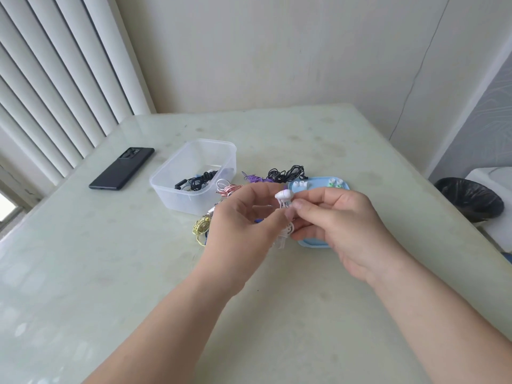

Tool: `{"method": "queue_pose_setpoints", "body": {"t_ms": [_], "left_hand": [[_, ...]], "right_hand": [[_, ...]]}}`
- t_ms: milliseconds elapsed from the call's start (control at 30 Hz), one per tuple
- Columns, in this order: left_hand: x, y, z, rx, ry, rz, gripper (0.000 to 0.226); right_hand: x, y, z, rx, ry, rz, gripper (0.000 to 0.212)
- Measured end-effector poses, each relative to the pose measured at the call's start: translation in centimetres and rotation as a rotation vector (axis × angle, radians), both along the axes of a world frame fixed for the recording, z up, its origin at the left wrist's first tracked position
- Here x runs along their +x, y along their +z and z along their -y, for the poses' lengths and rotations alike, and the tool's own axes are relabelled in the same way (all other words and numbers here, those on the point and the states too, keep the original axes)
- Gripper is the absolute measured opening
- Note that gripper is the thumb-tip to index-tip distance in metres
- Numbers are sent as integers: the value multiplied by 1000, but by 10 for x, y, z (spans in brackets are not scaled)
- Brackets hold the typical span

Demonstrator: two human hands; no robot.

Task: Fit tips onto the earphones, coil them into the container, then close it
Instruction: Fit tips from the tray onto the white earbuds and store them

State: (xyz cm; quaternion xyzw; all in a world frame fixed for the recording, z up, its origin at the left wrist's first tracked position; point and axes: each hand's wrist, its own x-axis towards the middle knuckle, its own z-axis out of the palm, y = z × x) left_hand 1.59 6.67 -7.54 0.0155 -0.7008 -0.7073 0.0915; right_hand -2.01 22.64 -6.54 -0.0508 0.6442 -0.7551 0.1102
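Slippage is your main risk here. Your left hand [243,217] grips the coiled white cord [285,234] with its fingers curled round it, and the bud [284,194] stands clear above them. Your right hand [340,225] pinches the cord just under the bud between thumb and forefinger.

If you push a tip on at an angle, the bud could twist aside. The tip could also pop off and roll across the worktop [110,259], perhaps toward the bin [468,199] at the right edge. If you loosen the left grip, the coil may spring open and need winding again before it goes in the tub [191,162].

The tub sits open just left of your hands, with a black set [198,180] inside. The blue lid [314,243] lies under your right hand and carries spare tips [300,185]. A knock from your wrist would scatter them.

Several things are hard to make out:
- You can't tell whether your right fingers also hold a tip, or whether the bud wears one.
- The second bud is hidden, probably inside your left hand.
- Your hands cover much of the lid, so the tips can't be counted.
- The loose sets behind and below your left hand are partly covered, and you can't tell which have tips.
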Motion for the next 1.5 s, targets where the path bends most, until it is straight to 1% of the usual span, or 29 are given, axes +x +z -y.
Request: {"method": "queue_pose_setpoints", "body": {"t_ms": [100,200,300,367,433,500,633,667,700,800,867,933,1067,1100,1167,1233,1267,1333,1400,1500], "left_hand": [[-1,5,5,5,97,10,16],[-6,20,16,35,170,16,12],[-23,37,38,1,274,-6,10],[-41,48,59,-88,350,-2,10],[-61,54,83,-209,415,34,13],[-83,52,104,-373,428,81,12],[-125,39,130,-855,339,139,8],[-132,37,134,-965,304,159,3],[-137,36,136,-1059,271,176,4],[-148,36,137,-1256,196,231,19],[-148,36,135,-1300,162,258,25],[-145,37,135,-1289,136,263,27],[-126,50,129,-1289,112,211,29],[-120,54,125,-1303,144,165,29],[-99,62,109,-1265,158,7,25],[-71,64,85,-1198,32,-137,21],[-57,61,73,-1217,-39,-163,18],[-36,50,58,-1354,-96,-72,11],[-24,39,57,-1467,-76,60,19],[-15,30,63,-1522,-75,148,32]], "right_hand": [[2,3,1,-5,71,-37,23],[0,5,12,49,30,-50,27],[-5,8,27,137,6,-82,24],[-9,15,37,141,10,-91,19],[-14,20,46,134,25,-93,15],[-17,22,51,144,31,-93,13],[-23,21,55,156,58,-95,15],[-24,21,54,154,65,-94,15],[-25,21,53,151,69,-94,15],[-29,20,48,144,65,-96,15],[-31,20,43,149,56,-101,14],[-32,19,38,158,42,-97,14],[-29,15,25,180,8,-102,13],[-30,14,24,180,5,-107,13],[-27,14,20,196,4,-115,13],[-25,12,16,231,-5,-123,13],[-23,10,16,244,-9,-127,13],[-19,6,16,264,-8,-136,13],[-12,1,19,264,-3,-150,13],[-3,-6,24,251,9,-159,14]]}}
